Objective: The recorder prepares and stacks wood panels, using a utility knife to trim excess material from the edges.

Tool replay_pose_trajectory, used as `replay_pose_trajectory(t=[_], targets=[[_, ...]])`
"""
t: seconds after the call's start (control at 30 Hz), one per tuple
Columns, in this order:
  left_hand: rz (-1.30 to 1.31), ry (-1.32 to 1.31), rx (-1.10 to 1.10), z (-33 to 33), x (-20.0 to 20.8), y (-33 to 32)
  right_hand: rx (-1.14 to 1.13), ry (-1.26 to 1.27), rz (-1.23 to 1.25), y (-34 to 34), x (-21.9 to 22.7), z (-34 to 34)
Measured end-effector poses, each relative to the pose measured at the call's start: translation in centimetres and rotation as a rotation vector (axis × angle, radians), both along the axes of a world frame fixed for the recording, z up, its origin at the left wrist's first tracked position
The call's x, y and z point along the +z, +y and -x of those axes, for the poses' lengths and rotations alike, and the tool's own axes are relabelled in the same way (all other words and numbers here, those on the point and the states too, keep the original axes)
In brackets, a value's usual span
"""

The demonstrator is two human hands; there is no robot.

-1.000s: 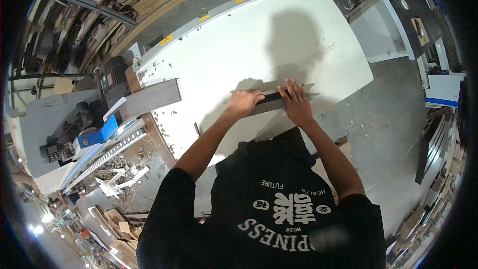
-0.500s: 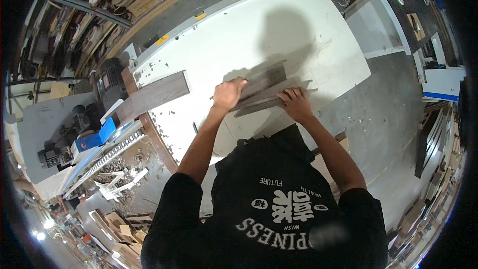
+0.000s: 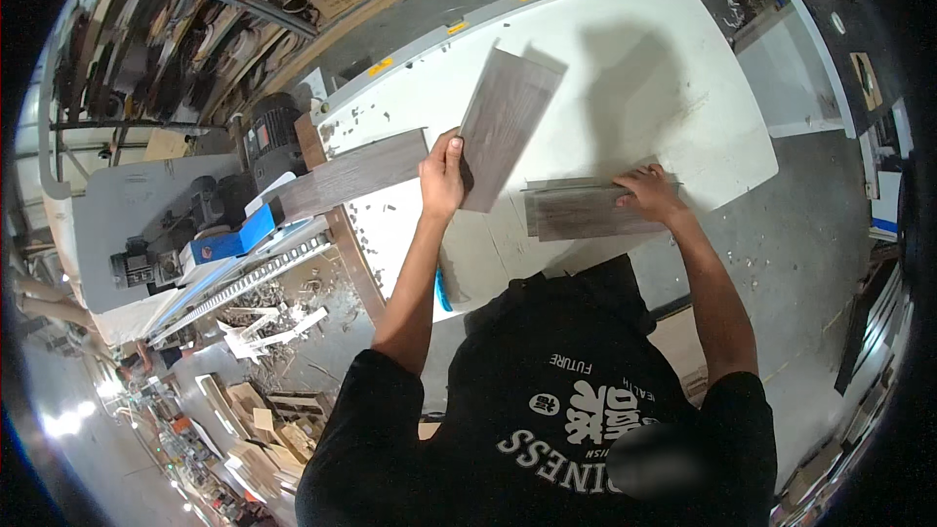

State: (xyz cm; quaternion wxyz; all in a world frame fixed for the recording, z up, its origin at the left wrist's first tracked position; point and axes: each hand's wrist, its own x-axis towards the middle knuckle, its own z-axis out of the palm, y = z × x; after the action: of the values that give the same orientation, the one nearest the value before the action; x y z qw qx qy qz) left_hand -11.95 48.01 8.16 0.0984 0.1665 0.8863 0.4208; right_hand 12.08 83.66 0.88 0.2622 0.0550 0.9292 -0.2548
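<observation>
My left hand (image 3: 444, 176) grips a grey-brown wood-grain board (image 3: 510, 117) by its lower left edge, the thumb lying along it. That board is tilted up over the white tabletop (image 3: 625, 98), its far end pointing away from me. To the right, my right hand (image 3: 648, 195) is closed over the right part of a small stack of similar boards (image 3: 581, 213) near the table's front edge. The fingertips curl over the stack's far edge. Another wood-grain board (image 3: 361, 171) lies at the left, reaching off the table towards the machine.
A grey rail (image 3: 488, 8) with yellow labels borders the table's far edge. Motors (image 3: 276, 132) and a blue box-shaped part (image 3: 234, 237) stand at the left. Dark chips are scattered near the left edge. A blue-handled item (image 3: 441, 290) lies beside my left forearm.
The boards that were together between my hands are now apart. My left hand has lifted one and turned it away from me; my right hand keeps the others, now lying more level.
</observation>
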Motion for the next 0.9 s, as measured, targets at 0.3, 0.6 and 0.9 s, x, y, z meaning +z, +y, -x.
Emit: replay_pose_trajectory(t=[0.3,0.6,0.9], targets=[[-0.824,-0.665,0.140,-6.3,1.4,1.6,-0.609,0.254,1.114,-11.9,5.9,5.4],[0.312,-0.002,0.329,-11.8,-5.5,-12.2,-0.933,0.403,1.237,-17.4,9.7,4.8],[0.398,-0.216,0.256,-18.3,-13.6,-20.3,-1.036,0.327,1.128,-16.2,11.2,3.8]])
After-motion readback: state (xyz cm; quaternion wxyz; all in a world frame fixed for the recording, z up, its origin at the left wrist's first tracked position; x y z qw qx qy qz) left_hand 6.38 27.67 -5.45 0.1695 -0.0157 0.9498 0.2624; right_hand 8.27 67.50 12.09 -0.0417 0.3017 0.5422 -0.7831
